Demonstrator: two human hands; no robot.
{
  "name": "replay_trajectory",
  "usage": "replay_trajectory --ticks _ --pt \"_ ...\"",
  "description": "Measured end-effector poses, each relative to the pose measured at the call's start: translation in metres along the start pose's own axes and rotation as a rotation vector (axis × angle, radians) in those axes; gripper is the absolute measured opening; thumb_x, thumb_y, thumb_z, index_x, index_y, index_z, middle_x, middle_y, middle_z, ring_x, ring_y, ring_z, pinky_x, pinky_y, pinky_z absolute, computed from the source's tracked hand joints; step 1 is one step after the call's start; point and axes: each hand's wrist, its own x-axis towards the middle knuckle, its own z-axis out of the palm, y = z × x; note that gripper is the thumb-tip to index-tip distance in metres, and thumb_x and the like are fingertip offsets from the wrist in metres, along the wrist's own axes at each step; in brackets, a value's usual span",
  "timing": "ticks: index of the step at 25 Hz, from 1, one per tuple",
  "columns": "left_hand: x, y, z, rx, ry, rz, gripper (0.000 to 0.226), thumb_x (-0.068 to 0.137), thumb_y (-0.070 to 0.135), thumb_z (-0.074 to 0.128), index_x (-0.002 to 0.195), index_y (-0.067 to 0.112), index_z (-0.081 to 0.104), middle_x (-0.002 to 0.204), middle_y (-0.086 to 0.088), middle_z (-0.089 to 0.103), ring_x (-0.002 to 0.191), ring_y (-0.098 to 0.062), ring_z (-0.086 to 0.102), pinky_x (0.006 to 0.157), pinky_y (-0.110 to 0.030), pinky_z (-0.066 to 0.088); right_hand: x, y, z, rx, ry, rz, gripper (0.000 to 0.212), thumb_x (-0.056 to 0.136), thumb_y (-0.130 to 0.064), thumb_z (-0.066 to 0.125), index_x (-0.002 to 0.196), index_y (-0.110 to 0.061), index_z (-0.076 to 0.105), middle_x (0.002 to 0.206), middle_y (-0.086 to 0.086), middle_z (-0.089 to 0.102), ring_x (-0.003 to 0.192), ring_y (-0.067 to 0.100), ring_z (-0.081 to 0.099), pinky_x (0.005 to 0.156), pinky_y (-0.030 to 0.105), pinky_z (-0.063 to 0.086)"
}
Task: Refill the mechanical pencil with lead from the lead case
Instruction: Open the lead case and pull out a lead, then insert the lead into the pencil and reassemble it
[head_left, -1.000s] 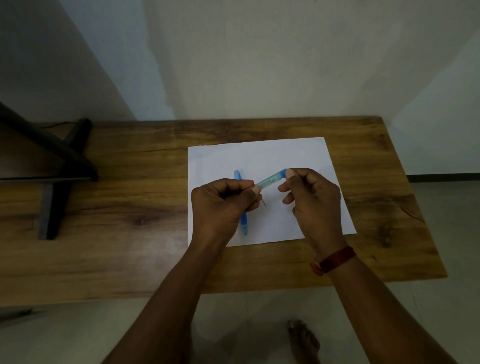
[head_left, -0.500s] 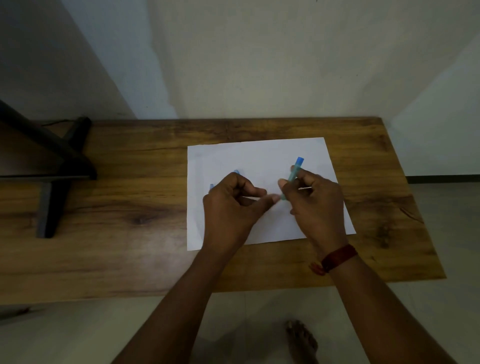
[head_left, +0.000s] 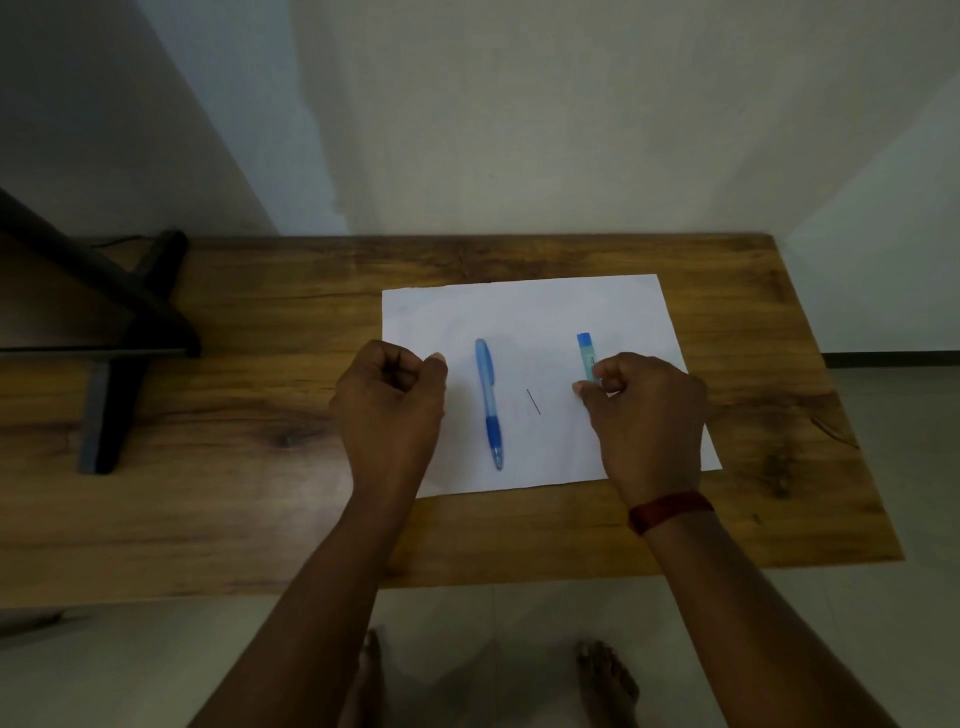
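Observation:
A blue mechanical pencil (head_left: 488, 400) lies on the white paper (head_left: 519, 312), tip toward me. To its right a single thin dark lead (head_left: 533, 401) lies loose on the sheet. Further right the light blue lead case (head_left: 586, 356) with a blue cap rests on the paper, pointing away from me. My right hand (head_left: 647, 415) pinches the near end of the case with thumb and fingertips. My left hand (head_left: 387, 410) is curled into a loose fist just left of the pencil, apart from it, with nothing visible in it.
The paper sits on a wooden table (head_left: 260, 415) against a pale wall. A black stand (head_left: 119, 332) occupies the table's left part. My bare feet show on the floor below the near edge.
Both hands have moved apart. The right hand lowered the lead case onto the paper's right side, the left hand drew left off the pencil, and the pencil and one lead now lie uncovered.

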Motion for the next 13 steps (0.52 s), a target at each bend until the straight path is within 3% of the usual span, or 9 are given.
replay_trajectory --ticks 4,8,10,13 --pt "0.002 -0.006 -0.004 0.129 0.011 0.081 0.021 0.079 0.024 0.072 0.066 0.027 0.055 0.061 0.006 0.061 0.056 -0.009 0.06 0.056 -0.019 0.047 0.001 0.003 0.004 -0.09 -0.028 -0.015 0.032 0.078 -0.026 0.076 0.1 -0.003 0.072 0.096 0.013 0.073 0.086 0.021 0.069 0.084 0.036 0.055" --pt "0.005 -0.007 -0.006 0.178 0.021 0.12 0.019 0.078 0.025 0.074 0.069 0.024 0.058 0.059 0.014 0.056 0.053 -0.001 0.054 0.053 -0.006 0.037 -0.001 0.002 0.007 -0.109 0.023 -0.035 0.032 0.079 -0.028 0.075 0.101 -0.006 0.071 0.097 0.014 0.072 0.086 0.023 0.067 0.079 0.035 0.054" --pt "0.004 -0.007 -0.006 0.185 0.008 0.137 0.017 0.078 0.025 0.074 0.07 0.022 0.06 0.059 0.013 0.057 0.053 -0.001 0.055 0.052 -0.003 0.038 0.002 0.001 0.009 -0.129 0.011 -0.131 0.026 0.081 -0.027 0.073 0.102 -0.01 0.07 0.104 0.013 0.068 0.094 0.027 0.063 0.08 0.033 0.049" --pt "-0.001 -0.005 -0.005 0.2 -0.031 0.169 0.017 0.079 0.027 0.075 0.07 0.022 0.061 0.058 0.016 0.055 0.052 -0.002 0.054 0.052 -0.003 0.038 0.008 0.003 0.014 -0.155 -0.158 -0.334 0.017 0.081 -0.025 0.072 0.099 -0.023 0.071 0.127 0.012 0.057 0.12 0.032 0.045 0.093 0.037 0.033"
